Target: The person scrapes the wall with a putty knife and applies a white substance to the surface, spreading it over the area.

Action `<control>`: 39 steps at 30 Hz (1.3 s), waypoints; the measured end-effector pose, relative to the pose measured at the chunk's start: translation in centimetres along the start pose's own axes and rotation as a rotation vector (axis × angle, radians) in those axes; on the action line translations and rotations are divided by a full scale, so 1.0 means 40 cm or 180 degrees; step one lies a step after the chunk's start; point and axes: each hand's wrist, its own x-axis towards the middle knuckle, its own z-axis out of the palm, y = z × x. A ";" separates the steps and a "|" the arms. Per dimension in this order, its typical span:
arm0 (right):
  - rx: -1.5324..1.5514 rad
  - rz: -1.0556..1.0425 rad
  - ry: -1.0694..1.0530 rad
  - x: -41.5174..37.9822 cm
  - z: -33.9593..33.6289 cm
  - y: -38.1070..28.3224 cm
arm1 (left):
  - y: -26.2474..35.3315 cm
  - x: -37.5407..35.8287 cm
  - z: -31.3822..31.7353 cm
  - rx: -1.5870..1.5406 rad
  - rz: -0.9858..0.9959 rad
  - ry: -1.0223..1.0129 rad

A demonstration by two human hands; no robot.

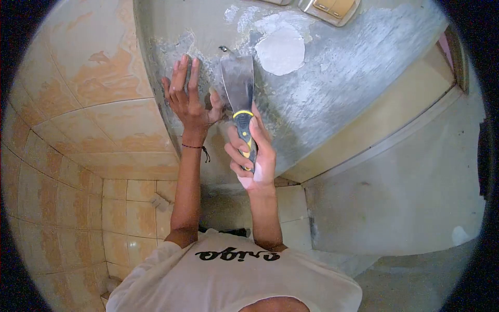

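Note:
My right hand (260,153) is closed around the black and yellow handle of a putty knife (239,83). Its wide metal blade points up the grey plastered wall (353,78), and the blade's tip lies just left of a round white filler patch (280,49). To the left, my left hand (189,101) rests with fingers spread on the rough, chalky part of the wall. A thin dark cord bracelet circles that wrist. Near the blade's upper left corner, a small dark wire end (223,49) sticks out of the wall.
Patterned orange and cream tiles (99,78) cover the wall on the left. At the top is a switch plate (332,8) with tan rockers. On the right, a pale ledge or frame (384,109) runs diagonally beside a grey panel (400,182).

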 end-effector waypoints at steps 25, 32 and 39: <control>-0.0299 -0.0098 0.0075 0.004 0.012 0.003 | -0.013 0.000 -0.002 -0.0090 0.0023 -0.0034; -0.0091 -0.0033 -0.0018 -0.003 0.006 0.002 | -0.008 0.002 -0.001 -0.0048 0.0025 0.0006; -0.0169 -0.0079 -0.0044 -0.001 0.009 0.009 | -0.007 0.004 -0.003 -0.0076 0.0025 0.0012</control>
